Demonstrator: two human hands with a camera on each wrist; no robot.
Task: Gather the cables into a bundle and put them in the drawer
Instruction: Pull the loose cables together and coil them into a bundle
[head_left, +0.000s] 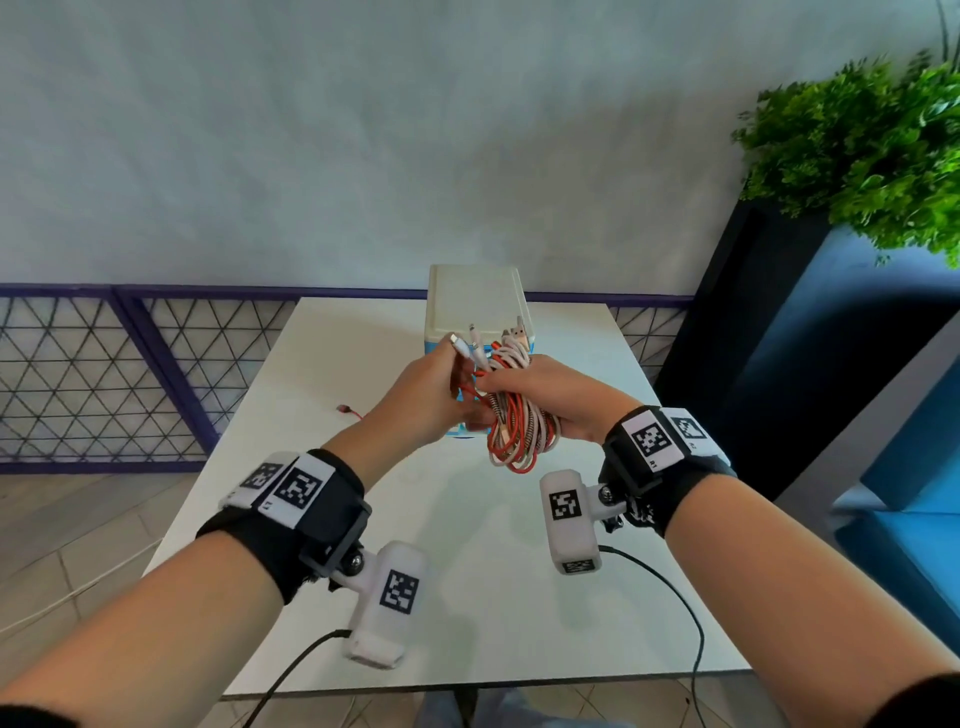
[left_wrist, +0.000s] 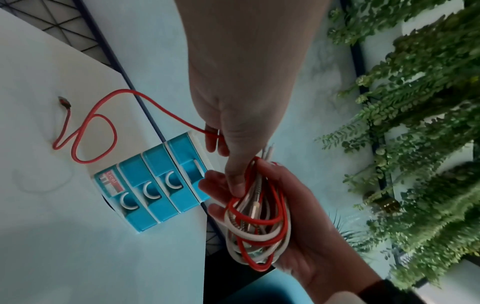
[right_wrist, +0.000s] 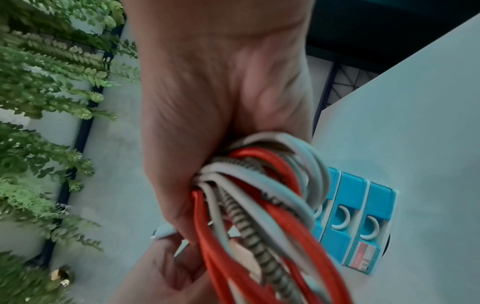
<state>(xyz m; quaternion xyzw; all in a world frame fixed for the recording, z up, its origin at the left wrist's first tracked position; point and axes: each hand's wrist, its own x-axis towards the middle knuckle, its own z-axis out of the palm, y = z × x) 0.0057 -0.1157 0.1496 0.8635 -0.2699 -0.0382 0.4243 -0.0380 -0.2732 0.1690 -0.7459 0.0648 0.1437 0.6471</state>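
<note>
Head view: red and white cables (head_left: 511, 415) are gripped as a looped bundle in the right hand (head_left: 563, 400), fingers curled round them, above the table (head_left: 467, 571); connector ends are pinched by the left hand (head_left: 426, 395); the drawer unit (head_left: 475, 306) stands just behind.
Left wrist view: a loose red cable tail (left_wrist: 91, 131) is seen trailing from the left hand across the table beside the blue drawers (left_wrist: 155, 185), all of which appear closed.
Right wrist view: the bundle (right_wrist: 259, 195) is held tight in the fist.
Step in hand: gathering is judged nearly done.
Next move: the red tail needs to be drawn in and a drawer pulled open, so one hand must be freed.
</note>
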